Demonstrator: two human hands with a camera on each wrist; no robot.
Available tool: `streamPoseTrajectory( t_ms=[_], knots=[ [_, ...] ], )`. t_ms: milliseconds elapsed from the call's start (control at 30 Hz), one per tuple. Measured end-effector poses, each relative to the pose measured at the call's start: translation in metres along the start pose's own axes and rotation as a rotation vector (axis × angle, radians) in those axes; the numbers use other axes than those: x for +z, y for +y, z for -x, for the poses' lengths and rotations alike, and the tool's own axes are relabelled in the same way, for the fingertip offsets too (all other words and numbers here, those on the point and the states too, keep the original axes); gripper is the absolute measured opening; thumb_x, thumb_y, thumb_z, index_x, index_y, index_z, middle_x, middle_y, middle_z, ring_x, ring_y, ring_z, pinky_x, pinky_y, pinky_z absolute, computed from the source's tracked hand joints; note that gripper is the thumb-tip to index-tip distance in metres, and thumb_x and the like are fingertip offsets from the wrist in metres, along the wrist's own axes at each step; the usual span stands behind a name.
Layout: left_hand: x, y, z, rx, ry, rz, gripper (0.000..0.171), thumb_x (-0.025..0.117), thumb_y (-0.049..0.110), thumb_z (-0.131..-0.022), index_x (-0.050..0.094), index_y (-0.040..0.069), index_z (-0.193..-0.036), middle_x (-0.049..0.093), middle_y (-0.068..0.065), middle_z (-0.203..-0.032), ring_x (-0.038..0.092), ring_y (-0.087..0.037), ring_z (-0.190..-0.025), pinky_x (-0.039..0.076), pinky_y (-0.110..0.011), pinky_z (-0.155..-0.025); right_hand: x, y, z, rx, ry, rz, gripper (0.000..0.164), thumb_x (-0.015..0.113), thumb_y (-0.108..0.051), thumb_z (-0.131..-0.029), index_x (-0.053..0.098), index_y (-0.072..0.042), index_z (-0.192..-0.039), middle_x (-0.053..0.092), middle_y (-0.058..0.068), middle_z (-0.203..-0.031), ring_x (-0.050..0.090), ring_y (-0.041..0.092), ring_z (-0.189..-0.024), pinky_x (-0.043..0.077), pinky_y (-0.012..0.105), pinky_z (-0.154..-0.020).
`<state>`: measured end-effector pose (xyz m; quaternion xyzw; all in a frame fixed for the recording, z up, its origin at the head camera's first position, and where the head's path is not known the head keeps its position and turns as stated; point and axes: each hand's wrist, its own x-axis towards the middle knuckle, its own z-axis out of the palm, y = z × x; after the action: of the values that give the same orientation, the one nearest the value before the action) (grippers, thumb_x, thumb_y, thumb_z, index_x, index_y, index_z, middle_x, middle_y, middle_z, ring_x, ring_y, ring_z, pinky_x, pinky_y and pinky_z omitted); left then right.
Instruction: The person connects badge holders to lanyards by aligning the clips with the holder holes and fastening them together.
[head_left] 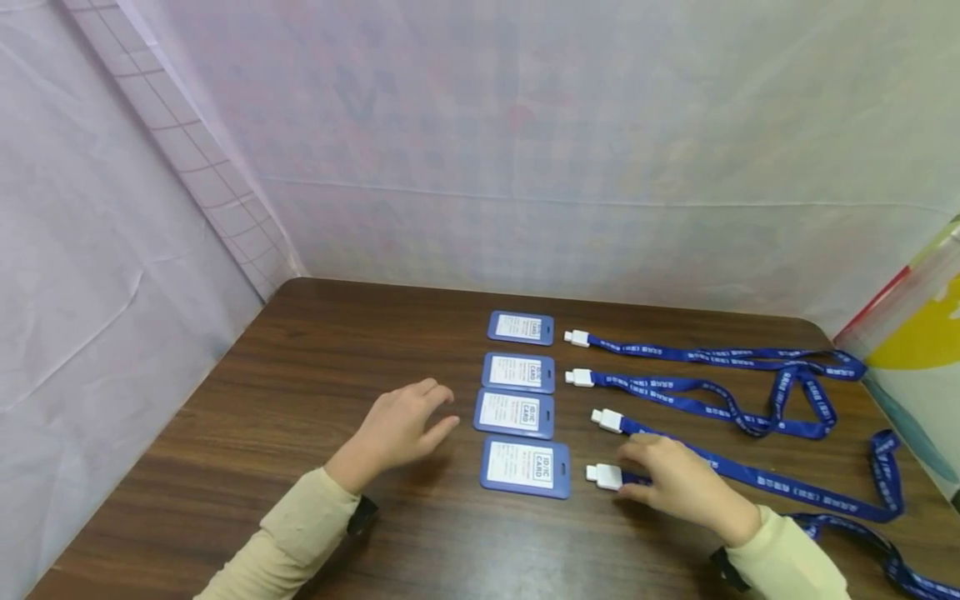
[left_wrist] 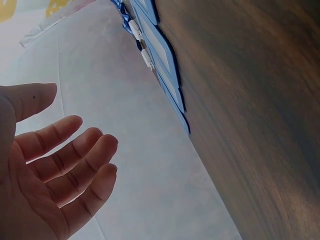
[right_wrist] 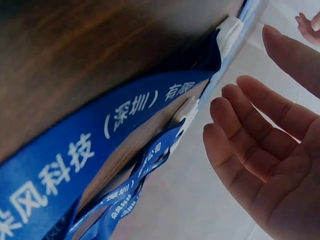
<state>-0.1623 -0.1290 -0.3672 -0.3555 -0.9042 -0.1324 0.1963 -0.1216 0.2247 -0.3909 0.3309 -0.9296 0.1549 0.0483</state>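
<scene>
Several blue badge holders with white ID/IC cards lie in a column on the table, the nearest badge holder [head_left: 525, 467] at the front. To their right, blue lanyards with white clips stretch across the wood. My left hand [head_left: 408, 421] hovers left of the column, fingers loosely bent, holding nothing; its spread fingers [left_wrist: 82, 160] show in the left wrist view. Over the front lanyard, just right of its white clip [head_left: 604, 476], is my right hand [head_left: 671, 479]. In the right wrist view its curved fingers [right_wrist: 250, 135] hold nothing, apart from the lanyard strap [right_wrist: 100, 135].
The brown wooden table [head_left: 360, 350] meets a white cloth curtain [head_left: 525, 167] at the back and left. A panel with a yellow patch [head_left: 915, 333] stands at the right edge. The other lanyards [head_left: 720, 392] lie looped toward the right side.
</scene>
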Motion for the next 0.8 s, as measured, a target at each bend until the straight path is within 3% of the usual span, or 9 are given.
streamPoseTrajectory(
  t_ms=[467, 800],
  knots=[
    [0.003, 0.003, -0.002, 0.033, -0.020, 0.027, 0.023, 0.067, 0.024, -0.080, 0.062, 0.005, -0.092, 0.061, -0.005, -0.082, 0.058, -0.015, -0.066, 0.048, -0.026, -0.053, 0.007, 0.001, -0.006, -0.068, -0.043, 0.069, 0.029, 0.080, -0.023, -0.063, 0.067, -0.008, -0.084, 0.059, -0.003, -0.078, 0.057, 0.015, -0.069, 0.049, 0.033, -0.062],
    [0.005, 0.008, -0.007, 0.082, -0.061, 0.043, 0.023, 0.066, 0.024, -0.081, 0.063, 0.005, -0.094, 0.061, -0.004, -0.084, 0.059, -0.015, -0.069, 0.049, -0.025, -0.057, 0.011, 0.000, -0.007, -0.057, -0.047, 0.083, 0.027, 0.078, -0.023, -0.066, 0.067, -0.007, -0.084, 0.059, -0.002, -0.078, 0.057, 0.014, -0.067, 0.049, 0.031, -0.060]
  ],
)
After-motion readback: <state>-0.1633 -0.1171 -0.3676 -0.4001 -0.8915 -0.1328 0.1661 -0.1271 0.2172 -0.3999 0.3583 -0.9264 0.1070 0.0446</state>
